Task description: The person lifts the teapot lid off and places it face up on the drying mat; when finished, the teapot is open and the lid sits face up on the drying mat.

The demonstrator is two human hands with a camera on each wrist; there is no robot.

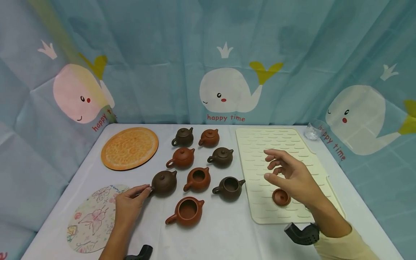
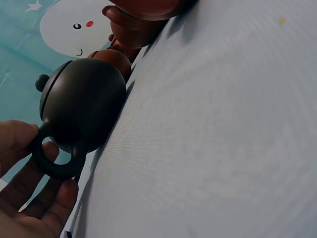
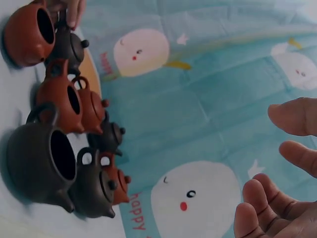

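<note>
My left hand [image 1: 130, 205] pinches the ring handle of a dark brown teapot [image 1: 164, 183], which has its lid on. In the left wrist view, thumb and fingers lie about the handle of that teapot [image 2: 84, 101]. Over the cream mat [image 1: 260, 213] hovers my right hand [image 1: 294, 177], fingers loosely bent and holding nothing. Beneath it a reddish-brown lid [image 1: 281, 197] lies on the mat. Two reddish-brown teapots [image 1: 199, 179] and a dark one [image 1: 230, 189] stand lidless near the middle.
Behind stand more lidded teapots, dark [image 1: 182, 137] and reddish-brown [image 1: 209, 138]. On the left lie an orange round placemat [image 1: 130, 148] and a flowered oval one [image 1: 91, 220]. A clear glass cup [image 1: 313, 130] stands at the back right, by the whale-print curtain [image 1: 156, 72].
</note>
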